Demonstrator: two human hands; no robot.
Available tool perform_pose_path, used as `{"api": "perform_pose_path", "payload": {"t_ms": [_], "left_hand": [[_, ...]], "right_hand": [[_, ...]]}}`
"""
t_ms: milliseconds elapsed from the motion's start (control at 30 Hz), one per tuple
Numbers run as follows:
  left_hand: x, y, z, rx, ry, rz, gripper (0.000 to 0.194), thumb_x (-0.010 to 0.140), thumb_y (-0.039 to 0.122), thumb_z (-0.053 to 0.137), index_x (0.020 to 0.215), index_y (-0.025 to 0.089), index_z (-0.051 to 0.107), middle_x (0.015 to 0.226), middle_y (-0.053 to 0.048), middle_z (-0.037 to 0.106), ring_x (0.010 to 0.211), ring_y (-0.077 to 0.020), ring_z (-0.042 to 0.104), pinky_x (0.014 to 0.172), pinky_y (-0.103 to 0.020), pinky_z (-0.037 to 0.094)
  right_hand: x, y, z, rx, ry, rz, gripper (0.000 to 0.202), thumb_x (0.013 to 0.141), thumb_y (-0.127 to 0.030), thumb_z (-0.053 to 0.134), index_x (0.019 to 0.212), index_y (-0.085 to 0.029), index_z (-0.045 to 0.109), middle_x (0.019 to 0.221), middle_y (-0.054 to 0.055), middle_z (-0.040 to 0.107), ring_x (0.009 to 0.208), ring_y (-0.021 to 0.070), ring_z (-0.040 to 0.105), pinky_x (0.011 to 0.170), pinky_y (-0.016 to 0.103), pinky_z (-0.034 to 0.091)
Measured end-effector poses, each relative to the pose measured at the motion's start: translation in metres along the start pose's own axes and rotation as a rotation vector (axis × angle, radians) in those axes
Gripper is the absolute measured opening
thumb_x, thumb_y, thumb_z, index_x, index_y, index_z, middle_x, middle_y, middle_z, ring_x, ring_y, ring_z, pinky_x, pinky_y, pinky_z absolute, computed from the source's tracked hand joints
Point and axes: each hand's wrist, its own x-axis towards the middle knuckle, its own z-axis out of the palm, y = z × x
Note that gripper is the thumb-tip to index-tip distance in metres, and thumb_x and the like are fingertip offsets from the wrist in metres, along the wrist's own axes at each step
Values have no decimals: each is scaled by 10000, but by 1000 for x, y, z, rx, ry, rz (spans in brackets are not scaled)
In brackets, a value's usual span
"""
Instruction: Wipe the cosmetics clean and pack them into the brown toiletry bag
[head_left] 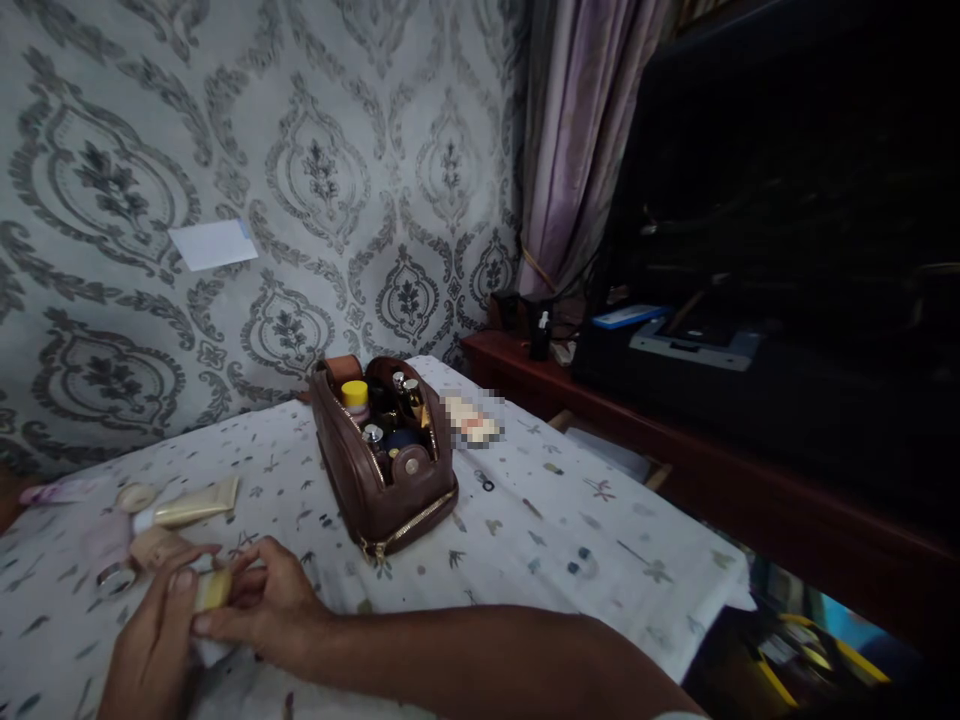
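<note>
At the lower left, my left hand (156,640) is closed around a small white container with a yellow lid (213,590). The fingers of my right hand (274,605) grip the yellow lid from the other side. Beyond my hands a brown leather bag (375,500) stands open on the cloth, with a yellow-capped bottle (355,395) and several silver-capped bottles inside. Close to my left hand lie a gold tube (199,502), a beige item (157,547), a round beige item (136,497) and a pale pink bottle with a silver cap (116,577).
A white patterned cloth (570,530) covers the table. A blurred, flat item (471,420) lies right of the bag. On the right, a dark red wooden stand (517,365) holds a large black screen (787,230). A patterned wall (300,150) is behind.
</note>
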Motion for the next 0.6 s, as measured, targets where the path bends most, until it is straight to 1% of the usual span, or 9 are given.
{"api": "perform_pose_path", "payload": {"t_ms": [67, 133, 167, 233, 300, 367, 433, 500, 600], "left_hand": [[-2, 2, -2, -52, -61, -46, 466, 928, 583, 308, 957, 241, 623, 991, -44, 729, 1012, -266, 666, 807, -339, 553], [-4, 3, -5, -72, -93, -83, 457, 922, 581, 333, 912, 232, 628, 911, -50, 727, 972, -272, 667, 746, -322, 548], [-4, 4, -7, -74, -100, -87, 448, 919, 577, 350, 903, 228, 631, 884, -53, 726, 951, -272, 670, 726, -316, 546], [-4, 6, -10, -83, -114, -68, 434, 919, 557, 366, 912, 220, 639, 890, -60, 729, 932, -267, 674, 737, -315, 545], [-3, 8, -10, -89, -99, -34, 443, 925, 544, 349, 955, 214, 643, 956, -69, 730, 960, -262, 673, 789, -329, 541], [-3, 9, -9, -83, -57, -5, 452, 909, 558, 359, 997, 215, 641, 1009, -70, 727, 988, -264, 670, 826, -345, 536], [-3, 9, -9, -78, -32, 9, 451, 880, 575, 395, 1007, 219, 641, 1006, -65, 729, 975, -267, 675, 825, -349, 539], [-4, 8, -10, -80, -62, -9, 427, 871, 570, 414, 976, 225, 644, 934, -49, 734, 891, -254, 688, 784, -330, 550], [-6, 12, -13, -87, -111, -67, 399, 875, 564, 410, 908, 236, 634, 788, -19, 713, 748, -235, 681, 668, -298, 556]], "right_hand": [[0, 3, -1, -65, -27, -25, 739, 286, -441, 948, 874, -206, 567, 722, -62, 628, 647, 102, 568, 595, 202, 432], [-1, 4, -1, -126, -46, -46, 709, 318, -464, 940, 861, -202, 567, 709, -65, 614, 620, 93, 547, 549, 187, 417], [-2, 4, 0, -141, -50, -52, 708, 320, -479, 937, 855, -200, 565, 701, -66, 603, 603, 89, 535, 525, 183, 410], [-4, 1, 1, -136, -53, -56, 735, 294, -513, 931, 841, -197, 555, 692, -67, 584, 576, 82, 516, 484, 176, 401], [-4, -1, 3, -92, -52, -54, 752, 291, -610, 894, 807, -197, 536, 681, -63, 568, 545, 77, 504, 445, 173, 393], [-3, -2, 4, -40, -67, -38, 755, 339, -744, 809, 775, -202, 516, 641, -61, 554, 489, 73, 484, 403, 179, 381], [-2, -3, 4, -29, -83, -21, 755, 392, -828, 727, 758, -205, 509, 581, -66, 533, 419, 69, 447, 370, 194, 369], [-3, -4, 4, -58, -93, -9, 744, 423, -844, 704, 752, -202, 521, 549, -70, 517, 385, 66, 423, 363, 207, 369], [-5, -6, 3, -103, -84, -7, 718, 438, -821, 720, 726, -188, 542, 610, -47, 542, 432, 74, 452, 381, 208, 384]]}}
